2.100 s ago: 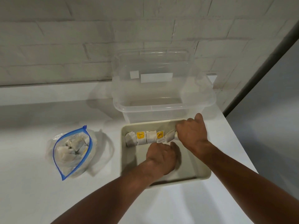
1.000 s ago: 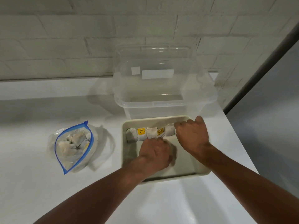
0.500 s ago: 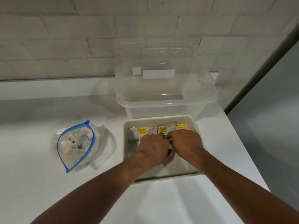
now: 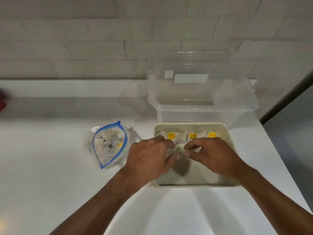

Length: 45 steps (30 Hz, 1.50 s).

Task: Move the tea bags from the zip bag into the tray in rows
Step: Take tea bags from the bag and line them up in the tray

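A beige tray [image 4: 227, 150] lies on the white table. Along its far wall runs a row of tea bags [image 4: 182, 137], some white and some showing yellow tags. To the tray's left lies the open blue-rimmed zip bag [image 4: 109, 145] with several tea bags inside. Both hands hover over the tray just in front of the row. My left hand [image 4: 149, 158] has curled fingers round pale tea bags, mostly hidden under it. My right hand [image 4: 215, 156] faces it, thumb and fingers pinching a pale tea bag, only partly visible.
A large clear plastic bin [image 4: 201, 106] stands right behind the tray, against the white brick wall. The table's right edge drops off beside the tray. A blurred red thing [image 4: 2, 102] shows at the far left edge.
My right hand left the row's right end and came back to meet my left hand mid-tray. One more yellow-tagged bag now stands at the row's right end. The view shifted left.
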Tool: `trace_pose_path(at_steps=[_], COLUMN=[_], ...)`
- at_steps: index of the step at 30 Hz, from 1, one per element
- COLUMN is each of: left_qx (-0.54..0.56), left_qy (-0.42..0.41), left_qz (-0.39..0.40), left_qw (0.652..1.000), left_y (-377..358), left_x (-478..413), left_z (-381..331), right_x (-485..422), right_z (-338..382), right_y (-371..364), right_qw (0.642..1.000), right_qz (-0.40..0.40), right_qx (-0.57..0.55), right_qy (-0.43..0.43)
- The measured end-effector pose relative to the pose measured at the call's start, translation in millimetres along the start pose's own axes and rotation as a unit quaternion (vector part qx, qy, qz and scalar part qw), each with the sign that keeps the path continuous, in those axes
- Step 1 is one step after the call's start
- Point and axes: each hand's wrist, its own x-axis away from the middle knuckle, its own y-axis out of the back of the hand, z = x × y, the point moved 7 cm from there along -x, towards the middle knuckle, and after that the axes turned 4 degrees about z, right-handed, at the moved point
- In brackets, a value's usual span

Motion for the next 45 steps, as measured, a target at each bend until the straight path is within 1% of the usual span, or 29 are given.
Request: trace_pose_path(at_steps=[3,5,8,11,14,16,19,21,24,27,30,34,35,38,41,43,45], left_qx=[0.039,0.073,0.101,0.111,0.103,0.068,0.033,0.025,-0.028,-0.037,-0.034,-0.022,-0.015,-0.018,-0.024,-0.017,-0.019], left_qy=[0.035,0.051,0.065,0.069,0.090,0.118,0.148,0.133,0.099,0.100,0.106,0.120,0.130,0.147,0.154,0.154,0.154], left_qz=[-0.013,-0.027,-0.047,-0.048,-0.034,-0.020,0.024,0.052,0.059,0.077,0.071,0.029,0.026,0.025,0.025,0.014,0.010], left_qw=[0.999,0.996,0.992,0.990,0.990,0.991,0.988,0.989,0.993,0.991,0.991,0.992,0.991,0.989,0.987,0.988,0.988], left_y=[23,35,45,43,35,28,18,12,5,-8,-19,-20,-19,-21,-27,-30,-29], left_x=[13,19,25,25,23,21,21,24,35,45,48,41,37,26,24,26,28], left_z=[47,73,98,113,133,154,185,194,197,205,213,212,212,211,215,219,219], right_x=[-9,-18,-34,-45,-56,-66,-80,-85,-86,-80,-75,-89,-94,-105,-112,-116,-119], right_z=[46,74,110,139,158,168,184,191,191,185,185,203,205,201,188,181,177], right_y=[13,14,5,-9,-23,-33,-56,-72,-90,-100,-105,-115,-119,-129,-129,-128,-130], right_qw=[0.997,0.995,0.993,0.992,0.992,0.992,0.992,0.986,0.967,0.955,0.955,0.957,0.961,0.965,0.966,0.970,0.972], right_qz=[-0.039,-0.048,-0.053,-0.038,-0.029,-0.026,0.015,0.044,0.049,0.049,0.059,0.013,0.012,0.026,0.000,-0.006,0.006], right_qx=[-0.043,-0.045,-0.037,-0.016,0.006,0.028,0.052,0.105,0.228,0.283,0.288,0.285,0.271,0.260,0.256,0.237,0.227], right_qy=[0.046,0.069,0.095,0.122,0.123,0.119,0.117,0.120,0.101,0.071,0.040,0.050,0.044,-0.003,-0.041,-0.057,-0.063])
